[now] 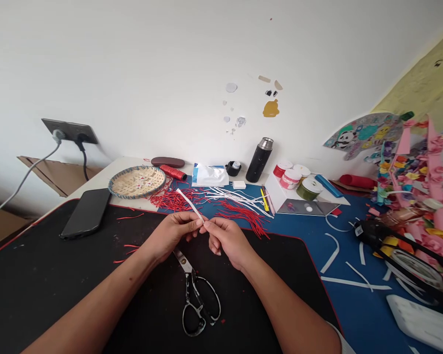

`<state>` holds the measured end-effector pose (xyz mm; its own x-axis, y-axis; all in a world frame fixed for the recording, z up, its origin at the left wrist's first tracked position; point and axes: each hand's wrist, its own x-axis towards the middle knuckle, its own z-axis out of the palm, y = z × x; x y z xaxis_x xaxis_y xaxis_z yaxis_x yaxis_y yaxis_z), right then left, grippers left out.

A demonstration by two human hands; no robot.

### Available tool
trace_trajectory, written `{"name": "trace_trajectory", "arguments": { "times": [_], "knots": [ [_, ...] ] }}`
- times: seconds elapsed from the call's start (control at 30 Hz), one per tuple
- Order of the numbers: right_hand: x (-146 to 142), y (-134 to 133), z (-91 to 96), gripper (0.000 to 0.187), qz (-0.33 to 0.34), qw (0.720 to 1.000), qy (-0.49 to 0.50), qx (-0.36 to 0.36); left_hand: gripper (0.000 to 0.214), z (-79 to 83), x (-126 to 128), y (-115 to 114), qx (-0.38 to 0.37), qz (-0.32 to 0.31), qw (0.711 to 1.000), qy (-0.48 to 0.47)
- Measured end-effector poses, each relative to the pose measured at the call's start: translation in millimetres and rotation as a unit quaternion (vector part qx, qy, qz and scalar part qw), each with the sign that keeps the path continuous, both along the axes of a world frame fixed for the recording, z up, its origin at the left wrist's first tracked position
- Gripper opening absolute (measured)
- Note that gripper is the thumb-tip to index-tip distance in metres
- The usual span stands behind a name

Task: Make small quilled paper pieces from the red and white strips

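A narrow white strip point(189, 202) is pinched between both hands, its free end slanting up and to the left. My left hand point(179, 228) grips it between thumb and forefinger. Close beside it, my right hand point(225, 238) is closed on the strip's lower end, fingertips almost touching the left ones. What the strip is made of I cannot tell. Just below the hands, a pair of scissors point(197, 300) lies on the black mat point(143, 305), blade tips hidden under my left hand. Behind the hands are cut red cords point(243, 216) and thin white strips point(239, 196).
At the back left lie a woven basket point(137, 182), a phone point(86, 214) and a red thread spool point(173, 172). A black flask point(259, 160) and paint jars point(290, 179) stand behind. Paper flowers point(431, 196) and loose white strips point(354, 282) are on the right.
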<state>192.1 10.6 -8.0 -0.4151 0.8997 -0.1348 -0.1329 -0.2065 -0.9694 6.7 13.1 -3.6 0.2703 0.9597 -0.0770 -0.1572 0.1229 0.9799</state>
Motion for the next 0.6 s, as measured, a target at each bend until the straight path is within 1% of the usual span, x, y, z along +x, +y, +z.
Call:
{"name": "trace_trajectory", "arguments": {
  "times": [0.23, 0.33, 0.4, 0.5, 0.6],
  "knots": [
    [1, 0, -0.9, 0.040, 0.013, 1.000, -0.007, 0.001, 0.032, 10.9, 5, -4, 0.018, 0.014, 0.998, 0.060],
    [0, -1, -2.6, 0.041, 0.025, 1.000, -0.013, 0.008, 0.033, 13.1, 4, -5, 0.033, 0.013, 0.997, 0.069],
    [0, -1, -3.5, 0.041, 0.029, 0.999, -0.025, 0.013, 0.033, 14.1, 1, -4, 0.042, 0.025, 0.996, 0.071],
    [0, 1, -4.3, 0.042, 0.015, 0.999, -0.037, 0.018, 0.032, 15.6, -6, -1, 0.041, 0.065, 0.995, 0.064],
    [0, 3, -4.5, 0.043, -0.015, 0.998, -0.042, 0.035, 0.035, 16.6, -9, 0, 0.019, 0.065, 0.996, 0.063]
  ]
}}
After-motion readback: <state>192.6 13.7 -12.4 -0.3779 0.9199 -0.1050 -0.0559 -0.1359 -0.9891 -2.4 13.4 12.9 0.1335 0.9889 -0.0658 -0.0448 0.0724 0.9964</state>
